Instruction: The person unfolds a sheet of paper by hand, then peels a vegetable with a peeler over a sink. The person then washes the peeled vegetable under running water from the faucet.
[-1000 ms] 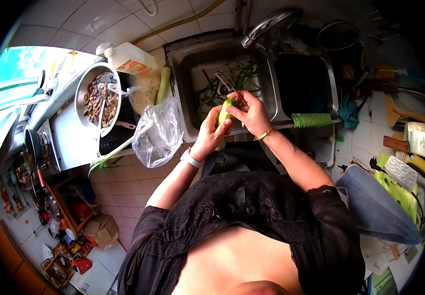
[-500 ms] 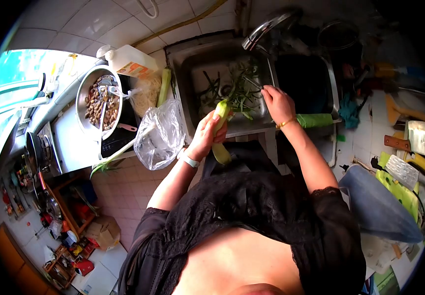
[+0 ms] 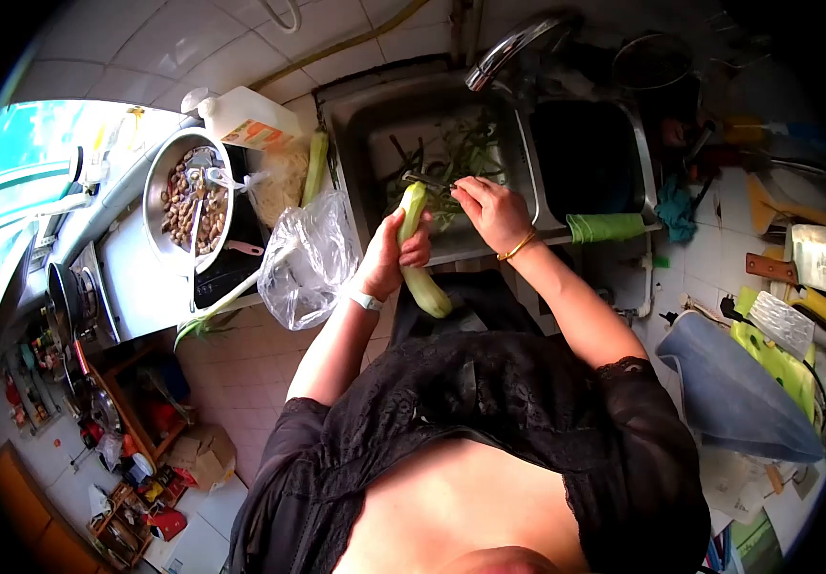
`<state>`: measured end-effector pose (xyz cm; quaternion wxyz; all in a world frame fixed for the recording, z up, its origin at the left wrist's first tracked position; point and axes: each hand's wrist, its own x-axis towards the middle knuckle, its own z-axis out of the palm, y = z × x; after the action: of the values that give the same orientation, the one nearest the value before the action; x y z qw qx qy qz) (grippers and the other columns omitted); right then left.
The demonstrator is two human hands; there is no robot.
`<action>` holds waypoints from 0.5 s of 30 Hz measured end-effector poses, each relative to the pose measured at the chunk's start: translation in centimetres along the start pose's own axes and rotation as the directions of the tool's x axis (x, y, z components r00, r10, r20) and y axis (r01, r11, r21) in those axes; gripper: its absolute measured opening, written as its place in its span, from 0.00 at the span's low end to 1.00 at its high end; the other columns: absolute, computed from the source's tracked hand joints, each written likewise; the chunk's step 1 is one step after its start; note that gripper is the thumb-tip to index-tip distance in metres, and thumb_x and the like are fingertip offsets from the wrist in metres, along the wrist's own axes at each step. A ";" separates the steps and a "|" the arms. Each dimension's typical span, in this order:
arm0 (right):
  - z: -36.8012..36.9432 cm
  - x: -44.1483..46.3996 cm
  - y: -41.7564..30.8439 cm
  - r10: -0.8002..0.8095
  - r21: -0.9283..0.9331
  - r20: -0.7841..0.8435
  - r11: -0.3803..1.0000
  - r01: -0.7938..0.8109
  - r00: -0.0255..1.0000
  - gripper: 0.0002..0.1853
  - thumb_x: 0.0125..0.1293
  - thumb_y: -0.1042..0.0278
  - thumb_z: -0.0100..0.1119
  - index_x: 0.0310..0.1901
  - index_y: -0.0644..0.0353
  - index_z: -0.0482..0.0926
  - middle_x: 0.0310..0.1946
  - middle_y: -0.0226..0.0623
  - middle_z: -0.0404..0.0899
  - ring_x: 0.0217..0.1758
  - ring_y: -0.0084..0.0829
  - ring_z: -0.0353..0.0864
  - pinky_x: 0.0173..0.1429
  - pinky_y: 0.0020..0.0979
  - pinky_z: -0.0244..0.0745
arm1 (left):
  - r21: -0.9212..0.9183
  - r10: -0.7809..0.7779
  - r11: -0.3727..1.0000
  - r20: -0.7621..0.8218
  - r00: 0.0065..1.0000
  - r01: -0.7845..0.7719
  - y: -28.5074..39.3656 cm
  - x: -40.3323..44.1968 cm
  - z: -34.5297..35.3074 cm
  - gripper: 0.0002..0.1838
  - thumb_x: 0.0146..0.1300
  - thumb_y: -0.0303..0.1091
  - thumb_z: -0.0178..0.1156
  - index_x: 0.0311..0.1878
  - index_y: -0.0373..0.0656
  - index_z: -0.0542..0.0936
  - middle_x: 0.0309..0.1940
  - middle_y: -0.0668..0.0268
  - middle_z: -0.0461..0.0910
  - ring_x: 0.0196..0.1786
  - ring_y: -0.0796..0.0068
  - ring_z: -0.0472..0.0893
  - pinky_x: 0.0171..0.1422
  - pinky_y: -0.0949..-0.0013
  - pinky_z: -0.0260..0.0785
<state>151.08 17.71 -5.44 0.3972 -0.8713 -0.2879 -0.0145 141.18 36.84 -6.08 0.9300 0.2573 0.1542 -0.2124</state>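
My left hand (image 3: 389,253) is wrapped round the middle of a long pale green gourd (image 3: 423,287), whose lower end points toward my body. In my right hand (image 3: 495,216) is the handle of a dark peeler (image 3: 428,180). The peeler's head lies across the gourd's upper tip, seemingly touching it. Beyond both hands, dark green peel strips (image 3: 470,143) are scattered over the bottom of the steel sink (image 3: 360,143).
A curved faucet (image 3: 508,57) reaches over the sink. On the left stand a metal bowl of brown nuts or shellfish (image 3: 183,206), a clear plastic bag (image 3: 308,263), another green gourd (image 3: 315,167) and a white jug (image 3: 255,120). A green cloth (image 3: 606,227) hangs over the right basin's edge.
My right hand has swung left with the peeler, from over the sink's right side to the gourd's tip. The gourd and my left hand have shifted slightly left.
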 end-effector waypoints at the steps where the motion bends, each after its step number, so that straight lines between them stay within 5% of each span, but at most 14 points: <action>1: 0.5 0.0 0.3 -0.019 -0.010 -0.018 1.000 0.019 1.000 0.07 0.68 0.62 0.61 0.40 0.54 0.81 0.31 0.37 0.83 0.33 0.43 0.84 0.33 0.38 0.77 | -0.023 -0.010 1.000 0.007 1.000 0.010 0.1 0.0 -0.1 0.22 0.77 0.52 0.42 0.51 0.41 0.73 0.18 0.77 0.58 0.16 0.84 0.54 0.24 0.77 0.50; 3: 1.3 -0.1 0.6 -0.027 0.007 -0.024 1.000 0.027 0.999 0.07 0.69 0.63 0.61 0.38 0.55 0.81 0.29 0.39 0.82 0.32 0.42 0.84 0.32 0.37 0.76 | -0.020 -0.018 1.000 -0.015 1.000 0.018 0.3 0.1 -0.5 0.22 0.77 0.51 0.41 0.51 0.41 0.73 0.18 0.76 0.58 0.17 0.84 0.54 0.25 0.76 0.51; 5: 1.9 -0.3 0.7 0.307 0.359 0.133 0.871 -0.335 0.942 0.10 0.71 0.61 0.57 0.37 0.58 0.81 0.23 0.37 0.80 0.24 0.34 0.81 0.27 0.33 0.72 | -0.018 -0.030 0.999 -0.028 0.999 0.030 0.6 0.4 -0.6 0.21 0.77 0.50 0.41 0.51 0.41 0.73 0.18 0.76 0.58 0.17 0.84 0.54 0.25 0.76 0.52; 6: 1.8 0.3 1.6 0.589 0.556 0.344 0.500 -0.664 0.731 0.14 0.74 0.59 0.54 0.36 0.60 0.82 0.17 0.31 0.75 0.19 0.23 0.74 0.25 0.29 0.67 | 0.037 -0.002 0.999 -0.030 1.000 0.003 0.8 0.3 -0.5 0.21 0.77 0.50 0.41 0.51 0.41 0.73 0.18 0.76 0.58 0.17 0.83 0.55 0.26 0.76 0.52; 7: 1.2 0.6 2.6 0.671 0.668 0.400 0.253 -0.700 0.624 0.17 0.74 0.57 0.53 0.34 0.61 0.82 0.15 0.26 0.70 0.18 0.17 0.68 0.24 0.27 0.63 | 0.092 0.025 0.995 -0.031 0.999 -0.022 1.0 0.1 -0.5 0.21 0.77 0.49 0.41 0.51 0.40 0.73 0.18 0.75 0.58 0.17 0.83 0.55 0.26 0.76 0.53; 9: 0.2 1.1 3.6 0.676 0.508 0.222 0.535 -0.675 0.702 0.17 0.74 0.56 0.53 0.34 0.61 0.82 0.14 0.27 0.71 0.17 0.18 0.70 0.25 0.27 0.63 | 0.062 0.046 0.997 -0.065 0.997 -0.042 1.1 -0.1 -0.8 0.20 0.77 0.49 0.43 0.51 0.41 0.73 0.19 0.75 0.59 0.18 0.83 0.55 0.26 0.76 0.53; 10: 0.4 1.3 3.4 0.669 0.512 0.219 0.541 -0.667 0.710 0.17 0.74 0.56 0.53 0.34 0.61 0.82 0.14 0.27 0.71 0.17 0.18 0.70 0.25 0.27 0.63 | 0.031 0.062 0.998 -0.095 0.994 -0.059 1.3 0.1 -1.1 0.20 0.77 0.49 0.44 0.51 0.42 0.73 0.20 0.74 0.60 0.18 0.83 0.55 0.26 0.76 0.53; 13: 0.5 0.0 1.5 0.427 0.291 0.064 0.857 -0.426 0.902 0.10 0.70 0.60 0.61 0.40 0.58 0.82 0.19 0.34 0.77 0.21 0.25 0.75 0.28 0.30 0.68 | 0.012 0.163 0.987 -0.080 0.983 -0.163 1.2 0.1 -1.2 0.18 0.76 0.49 0.49 0.53 0.43 0.72 0.24 0.73 0.64 0.21 0.83 0.60 0.29 0.76 0.57; 14: 0.5 -0.1 1.0 0.342 0.330 0.043 0.882 -0.337 0.939 0.08 0.71 0.66 0.60 0.44 0.60 0.81 0.19 0.24 0.72 0.21 0.14 0.69 0.26 0.23 0.66 | 0.012 0.167 0.986 -0.075 0.983 -0.166 1.3 0.4 -0.7 0.18 0.76 0.49 0.49 0.53 0.43 0.72 0.24 0.73 0.64 0.21 0.83 0.60 0.29 0.76 0.57; 15: 0.2 -0.1 0.5 0.352 0.290 0.080 0.887 -0.359 0.933 0.08 0.70 0.67 0.61 0.45 0.61 0.80 0.22 0.30 0.76 0.22 0.20 0.74 0.28 0.26 0.69 | 0.110 0.209 0.975 -0.157 0.965 -0.193 1.5 0.5 0.4 0.16 0.76 0.47 0.51 0.53 0.44 0.71 0.26 0.72 0.66 0.24 0.82 0.63 0.31 0.76 0.60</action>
<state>151.23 17.54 -5.99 0.5170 -0.8389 -0.1272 0.1132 142.42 37.68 -5.36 0.9175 0.3318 0.1948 -0.1013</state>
